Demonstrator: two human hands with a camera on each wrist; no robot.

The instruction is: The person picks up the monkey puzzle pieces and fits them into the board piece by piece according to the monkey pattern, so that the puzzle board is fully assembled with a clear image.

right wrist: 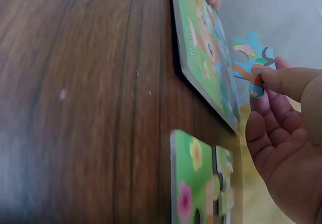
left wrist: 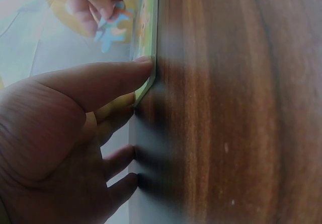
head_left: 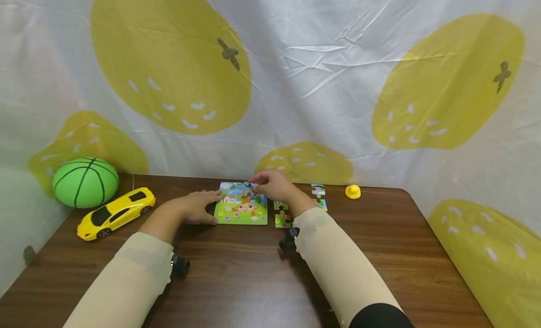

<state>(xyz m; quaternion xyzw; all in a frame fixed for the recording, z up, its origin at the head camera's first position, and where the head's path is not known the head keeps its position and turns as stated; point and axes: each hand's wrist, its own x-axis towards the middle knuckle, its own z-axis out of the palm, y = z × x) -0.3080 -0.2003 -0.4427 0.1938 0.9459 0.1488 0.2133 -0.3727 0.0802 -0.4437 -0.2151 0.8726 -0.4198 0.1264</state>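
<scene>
A square jigsaw puzzle board (head_left: 242, 215) with a monkey picture lies flat on the table. My left hand (head_left: 197, 206) rests at its left side, fingers spread and fairly straight; in the left wrist view the thumb (left wrist: 121, 82) touches the board's edge. Over the upper right part of the board, my right hand (head_left: 274, 186) pinches a puzzle piece (right wrist: 255, 63) between thumb and fingers. That piece is blue with orange and green bits and is held up off the board.
Loose puzzle pieces (head_left: 282, 220) lie right of the board, partly behind the right wrist, with more pieces (head_left: 319, 191) beyond. A yellow rubber duck (head_left: 352, 191) stands farther right. At the left are a yellow toy car (head_left: 116, 214) and a green ball (head_left: 86, 183). A printed curtain (head_left: 279, 107) hangs behind the table.
</scene>
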